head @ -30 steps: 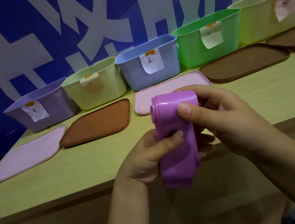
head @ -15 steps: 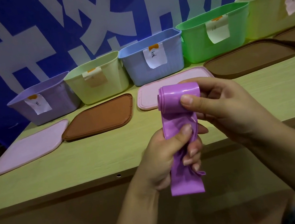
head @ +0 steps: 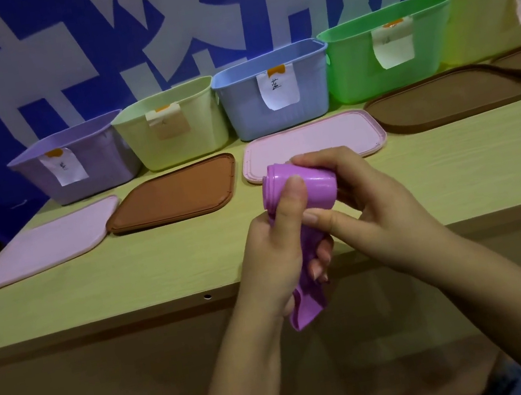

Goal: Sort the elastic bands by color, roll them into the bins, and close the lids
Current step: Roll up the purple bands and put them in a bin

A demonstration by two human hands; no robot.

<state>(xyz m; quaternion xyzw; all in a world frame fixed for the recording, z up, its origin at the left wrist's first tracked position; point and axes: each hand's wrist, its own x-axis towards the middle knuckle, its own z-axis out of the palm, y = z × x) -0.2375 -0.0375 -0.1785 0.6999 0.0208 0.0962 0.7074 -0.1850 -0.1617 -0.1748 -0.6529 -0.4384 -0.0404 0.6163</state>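
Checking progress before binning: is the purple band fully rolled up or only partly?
Partly rolled. The purple band has a roll at its top between both thumbs, while a loose tail hangs below the left hand; the right hand grips the roll.

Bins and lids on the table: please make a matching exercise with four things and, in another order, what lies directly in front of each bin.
Column 1:
1. purple bin
2. pale green bin
3. blue bin
4. bright green bin

Column 2:
A. dark brown lid
B. pale pink lid at far left
C. reddish-brown lid
D. pink lid partly behind the purple band

Pairs: 1-B, 2-C, 3-D, 4-A
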